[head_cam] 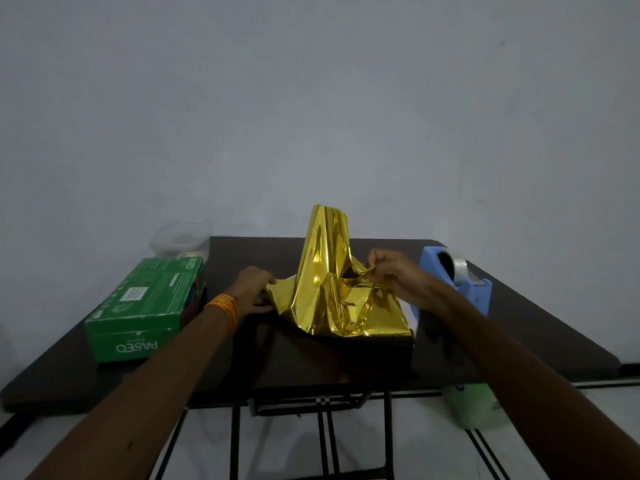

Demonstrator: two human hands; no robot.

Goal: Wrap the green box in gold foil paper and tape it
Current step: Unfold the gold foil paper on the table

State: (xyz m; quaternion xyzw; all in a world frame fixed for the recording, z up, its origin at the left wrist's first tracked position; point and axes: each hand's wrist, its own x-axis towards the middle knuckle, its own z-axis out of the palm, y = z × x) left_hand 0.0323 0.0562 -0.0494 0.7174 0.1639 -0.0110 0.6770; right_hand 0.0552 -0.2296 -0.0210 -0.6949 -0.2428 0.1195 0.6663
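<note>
The gold foil paper is being held at the middle of the worktop, crumpled, with one part standing up in a peak at the back. Its left edge is being gripped by the left hand, with fingers curled round it, and a fold on its right side is being pinched by the right hand. The green box is lying at the worktop's left, apart from the paper. A blue tape dispenser is sitting at the right, and a clear container is standing behind the box.
</note>
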